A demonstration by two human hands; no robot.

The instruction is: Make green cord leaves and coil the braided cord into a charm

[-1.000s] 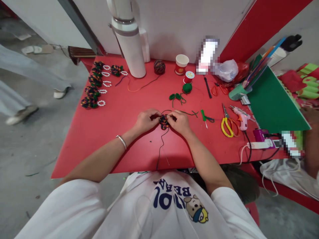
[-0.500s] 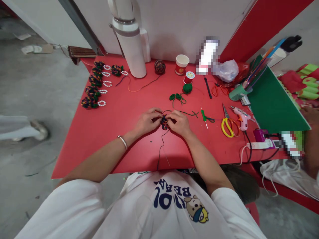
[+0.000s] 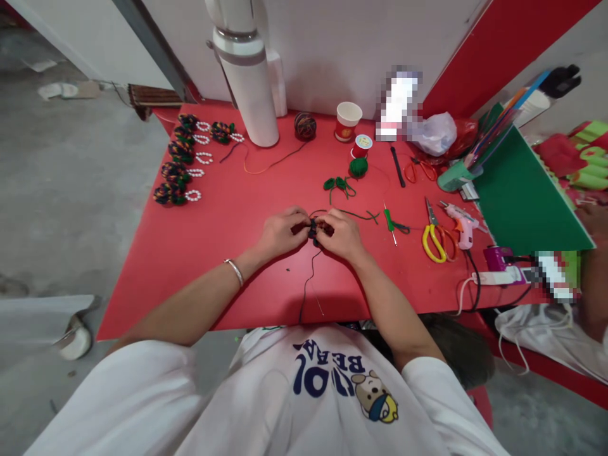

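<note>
A small dark multicolour crochet piece [image 3: 312, 232] is pinched between my two hands, just above the red table. My left hand [image 3: 286, 232], with a silver bracelet at the wrist, grips its left side with closed fingers. On the right side, my right hand [image 3: 341, 232] holds it with thumb and fingers together. Much of the piece is hidden by the fingertips. Dark yarn [image 3: 311, 272] trails from it toward the front edge, beside a thin needle [image 3: 319, 305]. A green strand [image 3: 354, 215] runs out behind my right hand.
Several finished crochet pieces with pearl loops [image 3: 180, 152] line the left. Behind are a white thermos [image 3: 249, 95], yarn ball [image 3: 304, 126] and paper cup [image 3: 348, 121]. To the right lie a crochet hook [image 3: 389, 221], yellow-handled scissors [image 3: 433, 244] and pink glue gun [image 3: 464, 228].
The crochet piece has turned in my fingers, and its orange patches show less. My hands stay in nearly the same place. At far left, a passer-by's foot has moved toward the front.
</note>
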